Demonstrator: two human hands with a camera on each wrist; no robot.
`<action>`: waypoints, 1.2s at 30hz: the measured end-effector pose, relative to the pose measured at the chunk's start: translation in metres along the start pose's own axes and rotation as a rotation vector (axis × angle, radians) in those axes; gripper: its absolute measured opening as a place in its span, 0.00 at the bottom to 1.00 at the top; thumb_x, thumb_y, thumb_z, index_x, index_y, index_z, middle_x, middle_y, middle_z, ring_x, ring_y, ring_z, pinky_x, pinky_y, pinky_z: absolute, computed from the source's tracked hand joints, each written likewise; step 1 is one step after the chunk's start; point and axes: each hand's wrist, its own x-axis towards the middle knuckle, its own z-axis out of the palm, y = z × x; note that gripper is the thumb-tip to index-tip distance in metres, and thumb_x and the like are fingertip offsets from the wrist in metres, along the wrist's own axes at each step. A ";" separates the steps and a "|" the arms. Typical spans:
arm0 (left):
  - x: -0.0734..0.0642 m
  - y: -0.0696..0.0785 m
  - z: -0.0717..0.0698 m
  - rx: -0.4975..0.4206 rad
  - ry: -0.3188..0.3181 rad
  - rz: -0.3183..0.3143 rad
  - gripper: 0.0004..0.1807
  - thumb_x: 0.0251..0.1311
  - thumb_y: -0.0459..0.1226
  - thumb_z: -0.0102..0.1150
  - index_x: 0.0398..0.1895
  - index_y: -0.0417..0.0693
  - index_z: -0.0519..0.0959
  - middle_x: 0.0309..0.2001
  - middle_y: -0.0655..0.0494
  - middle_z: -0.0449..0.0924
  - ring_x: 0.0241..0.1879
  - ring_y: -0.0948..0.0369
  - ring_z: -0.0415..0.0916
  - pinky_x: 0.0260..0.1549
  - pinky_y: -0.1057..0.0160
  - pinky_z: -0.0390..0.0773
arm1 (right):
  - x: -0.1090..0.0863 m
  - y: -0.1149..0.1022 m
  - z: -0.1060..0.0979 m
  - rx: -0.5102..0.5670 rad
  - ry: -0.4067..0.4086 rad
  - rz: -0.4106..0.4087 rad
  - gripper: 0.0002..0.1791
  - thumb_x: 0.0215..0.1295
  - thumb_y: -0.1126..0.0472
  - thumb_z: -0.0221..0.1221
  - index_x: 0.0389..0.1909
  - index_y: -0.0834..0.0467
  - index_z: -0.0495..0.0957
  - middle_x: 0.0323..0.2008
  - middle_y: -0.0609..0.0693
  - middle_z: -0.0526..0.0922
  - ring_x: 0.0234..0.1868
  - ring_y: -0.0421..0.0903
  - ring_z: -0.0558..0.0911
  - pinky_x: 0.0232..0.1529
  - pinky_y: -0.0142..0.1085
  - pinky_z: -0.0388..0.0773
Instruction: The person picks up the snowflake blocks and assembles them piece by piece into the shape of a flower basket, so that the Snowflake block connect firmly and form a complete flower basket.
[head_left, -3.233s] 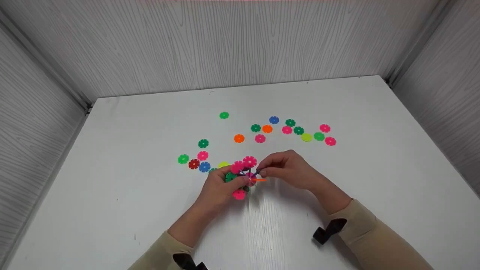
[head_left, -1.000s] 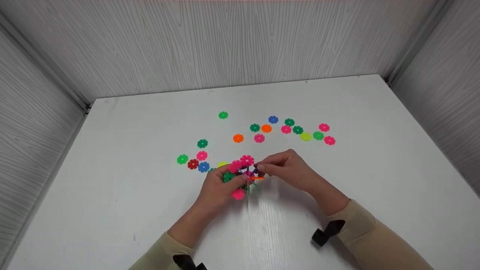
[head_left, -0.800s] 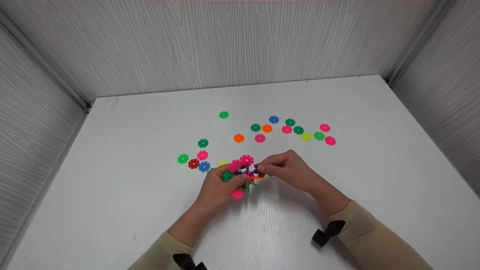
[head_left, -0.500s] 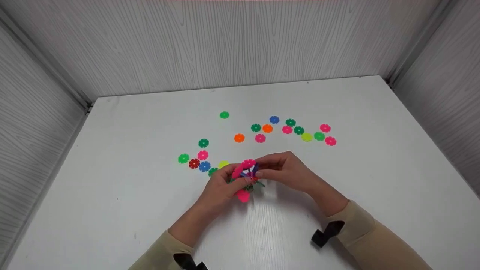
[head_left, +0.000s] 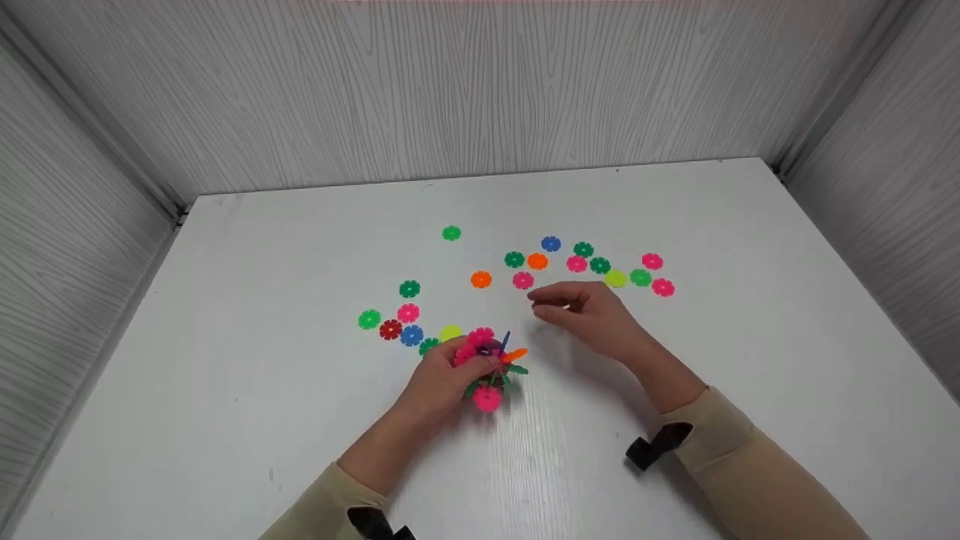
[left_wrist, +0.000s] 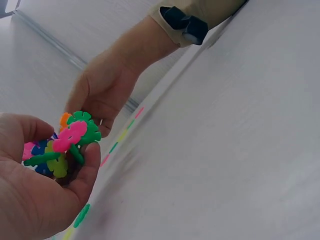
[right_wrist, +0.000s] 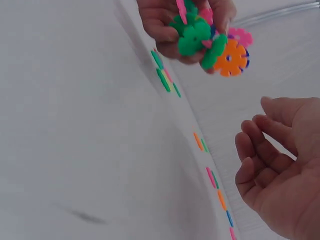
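My left hand (head_left: 439, 382) pinches a cluster of interlocking flower-shaped plastic discs (head_left: 487, 399), thumb on the near side. Pink, green, orange and blue or purple discs stick out of it at several angles. In the left wrist view a pink disc (left_wrist: 70, 136) faces the camera, with yellow and green ones around it; in the right wrist view an orange disc (right_wrist: 231, 58) juts from one side. The fingers cover part of the cluster. Up and to the right of it, my right hand (head_left: 592, 319) hovers over the table, fingers loosely bent and holding nothing.
Loose flower discs lie flat on the white table (head_left: 262, 315). One group, with a dark red disc (head_left: 391, 329), is left of the left hand. Another, with a blue disc (head_left: 551, 244) and a yellow disc (head_left: 615, 279), spreads beyond the right hand. Panels rise behind and at both sides.
My right hand has let go of the cluster and moved away from it, up and to the right. The cluster has turned in my left hand, which stays in nearly the same place.
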 end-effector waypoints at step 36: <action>0.001 -0.002 0.003 -0.072 0.023 0.027 0.28 0.64 0.46 0.75 0.65 0.51 0.80 0.60 0.54 0.81 0.65 0.53 0.75 0.54 0.57 0.85 | -0.016 -0.031 0.010 0.063 0.006 -0.249 0.10 0.73 0.61 0.68 0.52 0.54 0.88 0.42 0.46 0.90 0.41 0.47 0.88 0.48 0.39 0.87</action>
